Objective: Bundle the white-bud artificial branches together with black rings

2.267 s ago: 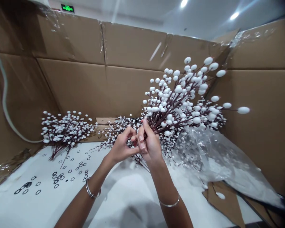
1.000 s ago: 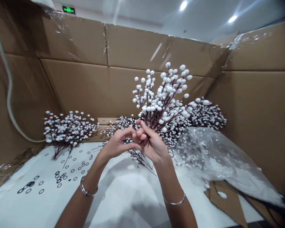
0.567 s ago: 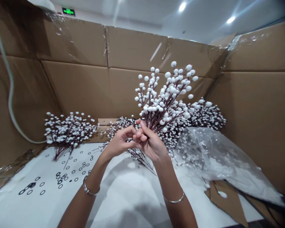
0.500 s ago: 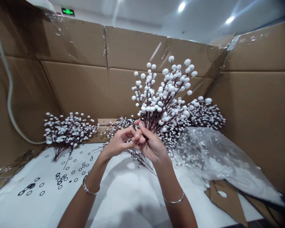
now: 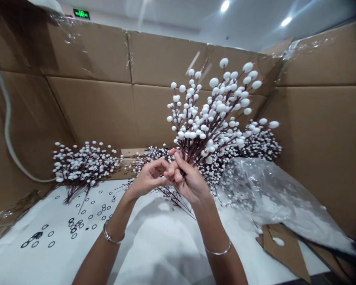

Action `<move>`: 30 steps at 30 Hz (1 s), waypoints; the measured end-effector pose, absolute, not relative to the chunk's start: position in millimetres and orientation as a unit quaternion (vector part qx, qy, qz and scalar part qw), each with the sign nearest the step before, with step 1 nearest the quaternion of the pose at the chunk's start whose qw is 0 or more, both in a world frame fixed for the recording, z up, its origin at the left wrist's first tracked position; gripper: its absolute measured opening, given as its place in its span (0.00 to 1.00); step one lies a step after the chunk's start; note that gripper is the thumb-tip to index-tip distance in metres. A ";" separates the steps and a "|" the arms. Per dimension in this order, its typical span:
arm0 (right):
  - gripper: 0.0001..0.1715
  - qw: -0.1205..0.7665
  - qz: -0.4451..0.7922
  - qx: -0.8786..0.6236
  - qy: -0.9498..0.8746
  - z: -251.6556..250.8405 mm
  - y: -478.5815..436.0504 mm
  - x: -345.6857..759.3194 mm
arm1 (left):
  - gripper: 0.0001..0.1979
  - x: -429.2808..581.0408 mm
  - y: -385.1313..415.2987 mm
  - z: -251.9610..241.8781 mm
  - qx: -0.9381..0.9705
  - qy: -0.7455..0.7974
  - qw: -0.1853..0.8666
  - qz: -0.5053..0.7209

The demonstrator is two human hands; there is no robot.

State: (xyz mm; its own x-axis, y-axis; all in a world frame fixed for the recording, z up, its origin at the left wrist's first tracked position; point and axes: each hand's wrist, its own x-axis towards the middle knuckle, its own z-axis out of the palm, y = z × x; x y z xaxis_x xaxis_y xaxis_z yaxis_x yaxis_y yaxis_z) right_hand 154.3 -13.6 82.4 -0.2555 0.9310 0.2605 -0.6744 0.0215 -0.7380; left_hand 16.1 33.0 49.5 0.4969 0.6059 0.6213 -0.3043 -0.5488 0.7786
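My right hand (image 5: 189, 180) is closed around the dark stems of a white berry bunch (image 5: 213, 114), which it holds upright above the white table (image 5: 154, 253). My left hand (image 5: 148, 178) pinches at the stems right against the right hand's fingers; what lies between its fingertips is too small to make out. Both wrists wear thin silver bracelets.
Another berry bunch (image 5: 83, 164) stands at the left, and a pile of berry sprays (image 5: 249, 144) lies behind my hands. Several small black rings (image 5: 77, 225) are scattered on the table's left part. A clear plastic bag (image 5: 269, 194) lies at the right. Cardboard walls (image 5: 101, 107) enclose the table.
The held bunch has tilted a little to the right and its sprigs have spread wider. Both hands stay together at the stems in nearly the same place.
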 end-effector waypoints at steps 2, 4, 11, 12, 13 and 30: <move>0.08 0.581 0.694 -0.148 -0.399 82.6 -15.4 154.6 | 0.16 15.8 33.9 48.2 0.724 0.094 0.465 0.501; 0.08 0.584 0.698 -0.141 -0.389 82.2 -15.8 154.3 | 0.16 17.4 33.5 47.0 0.716 0.098 0.454 0.521; 0.08 0.611 0.681 -0.149 -0.374 83.8 -13.8 153.6 | 0.13 26.1 31.0 42.2 0.713 0.108 0.392 0.571; 0.08 0.613 0.679 -0.151 -0.374 84.6 -14.2 153.5 | 0.12 26.3 31.3 42.2 0.714 0.109 0.392 0.570; 0.08 0.613 0.679 -0.152 -0.374 85.5 -14.8 153.1 | 0.13 26.0 31.8 42.5 0.715 0.106 0.398 0.566; 0.07 0.594 0.682 -0.177 -0.388 84.8 -17.7 147.6 | 0.14 14.8 30.4 49.0 0.767 0.119 0.354 0.522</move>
State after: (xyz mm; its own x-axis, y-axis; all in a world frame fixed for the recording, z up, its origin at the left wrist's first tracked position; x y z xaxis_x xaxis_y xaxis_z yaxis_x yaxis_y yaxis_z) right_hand 147.6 -17.7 84.8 -0.2321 0.9476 0.2193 -0.6728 0.0063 -0.7398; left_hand 14.8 30.4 49.0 0.4274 0.5515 0.7163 -0.1880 -0.7208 0.6671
